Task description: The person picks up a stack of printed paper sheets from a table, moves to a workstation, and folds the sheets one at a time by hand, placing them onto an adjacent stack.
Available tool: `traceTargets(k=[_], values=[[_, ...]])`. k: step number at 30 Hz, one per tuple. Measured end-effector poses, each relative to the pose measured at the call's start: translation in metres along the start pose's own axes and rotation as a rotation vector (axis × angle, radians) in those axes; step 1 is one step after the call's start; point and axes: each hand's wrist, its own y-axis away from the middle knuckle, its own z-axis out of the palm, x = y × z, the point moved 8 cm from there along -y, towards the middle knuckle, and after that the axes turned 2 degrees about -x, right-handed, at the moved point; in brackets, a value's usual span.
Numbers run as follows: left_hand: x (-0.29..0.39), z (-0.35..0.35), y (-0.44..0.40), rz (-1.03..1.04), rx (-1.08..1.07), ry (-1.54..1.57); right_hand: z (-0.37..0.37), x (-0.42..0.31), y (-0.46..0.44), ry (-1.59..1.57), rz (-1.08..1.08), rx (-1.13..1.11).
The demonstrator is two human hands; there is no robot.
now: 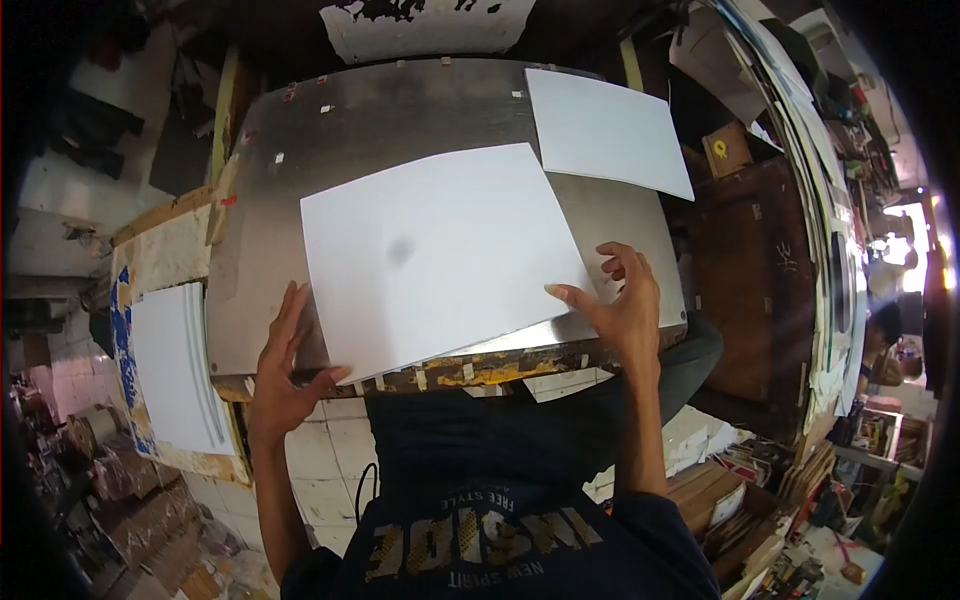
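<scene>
A large white sheet of paper (pixel 440 250), or a thin stack of such sheets, lies at a slant on a grey metal-topped table (pixel 400 115). At the sheet's left side is my left hand (pixel 288 370), fingers stretched and apart, its thumb at the near left corner. My right hand (pixel 622 305) is at the right edge; its thumb tip is over or against the paper, and the other fingers are raised, bent and spread. Neither hand is closed around the sheet. A second white stack of paper (pixel 610 130) lies at the table's far right.
To the left, more white sheets (pixel 175 365) rest on a worn board (pixel 150 240). A brown wooden panel (pixel 745 300) stands on the right, beside upright boards (pixel 835 220). The table's worn front edge (pixel 480 370) is just above my lap. Another person (pixel 885 335) is at the far right.
</scene>
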Motion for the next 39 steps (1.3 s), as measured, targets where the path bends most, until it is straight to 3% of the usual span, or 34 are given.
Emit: traceTargets(k=[1,3,5,9,15,21,23,25,27,29,31,33,35,37,39], values=[[0.005,0.002,0.000,0.009,-0.003,-0.004,-0.011,-0.013,0.007,0.131,-0.107,0.177],[0.002,0.008,0.003,-0.118,0.006,0.088,0.010,-0.035,0.018,-0.014,-0.213,0.125],[0.005,0.018,0.003,-0.117,0.040,0.119,0.040,-0.081,0.034,-0.225,-0.291,0.094],[0.005,0.021,0.013,-0.197,0.134,0.069,0.107,-0.140,0.064,-0.256,-0.343,-0.147],[-0.003,0.021,0.024,-0.272,0.210,0.060,0.076,-0.085,0.053,-0.143,-0.162,-0.080],[-0.002,0.018,0.020,-0.305,0.167,0.037,-0.009,0.025,0.030,0.047,0.036,0.239],[0.000,0.016,0.012,-0.291,0.134,0.017,-0.003,0.045,0.024,-0.314,0.183,0.067],[-0.003,0.016,0.002,-0.319,0.058,0.074,-0.009,0.034,0.022,-0.264,0.076,0.130],[-0.006,0.009,-0.009,-0.306,0.132,-0.021,-0.011,0.030,0.025,-0.282,0.261,0.119],[-0.011,-0.002,-0.019,-0.319,0.227,-0.113,-0.014,0.015,0.032,-0.148,0.184,0.200],[-0.019,-0.013,-0.032,-0.425,0.136,-0.403,-0.011,-0.001,0.043,-0.220,0.252,0.124],[-0.013,-0.032,-0.041,-0.390,0.199,-0.485,0.005,-0.013,0.057,-0.194,0.258,0.033],[-0.053,-0.062,-0.046,-0.492,0.182,-0.341,0.028,-0.006,0.071,-0.403,0.117,0.073],[-0.040,-0.054,-0.030,-0.613,0.164,0.424,0.045,-0.003,0.079,-0.556,0.221,-0.052],[-0.043,-0.059,-0.016,-0.616,0.224,0.157,0.065,0.001,0.085,-0.546,0.301,-0.129]])
